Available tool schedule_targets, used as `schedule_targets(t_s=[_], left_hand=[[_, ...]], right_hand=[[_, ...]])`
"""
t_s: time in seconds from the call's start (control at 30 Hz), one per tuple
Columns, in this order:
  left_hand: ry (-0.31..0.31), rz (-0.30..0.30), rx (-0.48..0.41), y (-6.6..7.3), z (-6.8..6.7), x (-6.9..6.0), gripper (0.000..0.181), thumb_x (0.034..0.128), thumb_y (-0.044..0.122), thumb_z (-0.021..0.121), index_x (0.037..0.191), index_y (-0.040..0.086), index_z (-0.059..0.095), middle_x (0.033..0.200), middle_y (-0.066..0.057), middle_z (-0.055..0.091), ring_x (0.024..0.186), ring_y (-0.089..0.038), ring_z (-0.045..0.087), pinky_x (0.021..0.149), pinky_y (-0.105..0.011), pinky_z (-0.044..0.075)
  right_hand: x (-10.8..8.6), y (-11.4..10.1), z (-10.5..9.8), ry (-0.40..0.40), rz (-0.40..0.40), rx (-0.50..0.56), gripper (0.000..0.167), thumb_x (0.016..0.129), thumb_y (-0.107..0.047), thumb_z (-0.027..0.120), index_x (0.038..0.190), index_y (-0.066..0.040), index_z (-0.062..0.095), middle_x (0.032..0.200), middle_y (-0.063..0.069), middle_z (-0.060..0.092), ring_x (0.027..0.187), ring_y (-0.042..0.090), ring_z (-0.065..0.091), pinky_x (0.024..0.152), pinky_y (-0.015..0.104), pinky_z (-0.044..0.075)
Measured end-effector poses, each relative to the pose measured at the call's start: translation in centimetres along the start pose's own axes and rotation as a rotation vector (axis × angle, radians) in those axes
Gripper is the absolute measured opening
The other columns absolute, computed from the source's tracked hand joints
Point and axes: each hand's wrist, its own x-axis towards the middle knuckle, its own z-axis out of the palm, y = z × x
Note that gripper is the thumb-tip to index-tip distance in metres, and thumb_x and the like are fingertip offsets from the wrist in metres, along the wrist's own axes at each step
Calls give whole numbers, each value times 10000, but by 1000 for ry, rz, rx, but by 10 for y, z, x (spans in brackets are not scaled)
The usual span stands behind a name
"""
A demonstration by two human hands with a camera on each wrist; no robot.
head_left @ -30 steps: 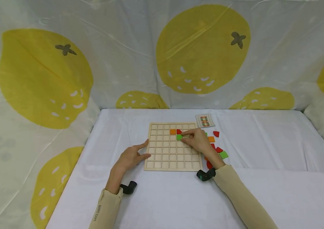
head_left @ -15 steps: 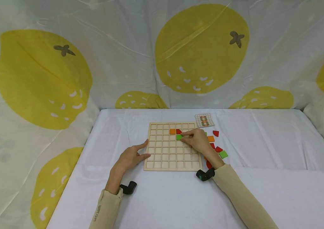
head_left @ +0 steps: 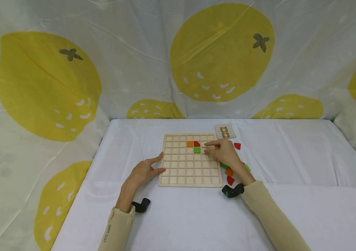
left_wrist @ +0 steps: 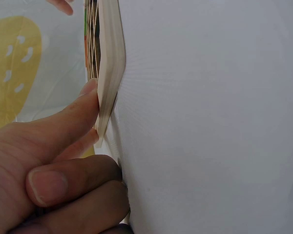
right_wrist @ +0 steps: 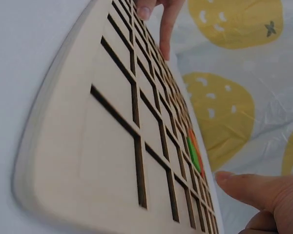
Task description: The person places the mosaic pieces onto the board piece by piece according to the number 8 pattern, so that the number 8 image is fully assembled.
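A wooden grid board [head_left: 175, 164] lies on the white cloth. Near its top edge sit an orange square tile [head_left: 190, 143], a red quarter-circle tile [head_left: 197, 143] and, just below the red one, a green square tile [head_left: 197, 150]. My left hand [head_left: 142, 172] touches the board's left edge with thumb and forefinger spread apart. In the left wrist view its other fingers are bent beneath. Over the board's right side hovers my right hand [head_left: 226, 154], thumb and forefinger apart with nothing visible between them. The right wrist view shows its thumb [right_wrist: 249, 187] beside the board.
Loose tiles lie right of the board, partly hidden by the right hand and wrist: a red one [head_left: 237, 146], an orange one [head_left: 229, 172], another red one [head_left: 230, 180] and some green ones. A printed pattern card [head_left: 225, 131] lies beyond the board's top right corner.
My right hand has moved right, away from the red and green tiles, and now covers some loose tiles that showed before. The left hand stays at the board's edge.
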Motion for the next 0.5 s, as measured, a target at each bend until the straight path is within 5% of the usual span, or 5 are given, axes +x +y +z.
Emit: schedule_targets(t_s=[0.5], left_hand=[[-10, -17, -9, 1, -1, 1, 718, 990, 410, 689, 1611, 249, 367, 689, -39, 597, 643, -138, 444, 621, -299, 386]], right_hand=[[-40, 35, -60, -29, 144, -123, 311, 896, -252, 826, 1156, -83, 801, 587, -16, 338, 535, 187, 361, 490, 247, 253]])
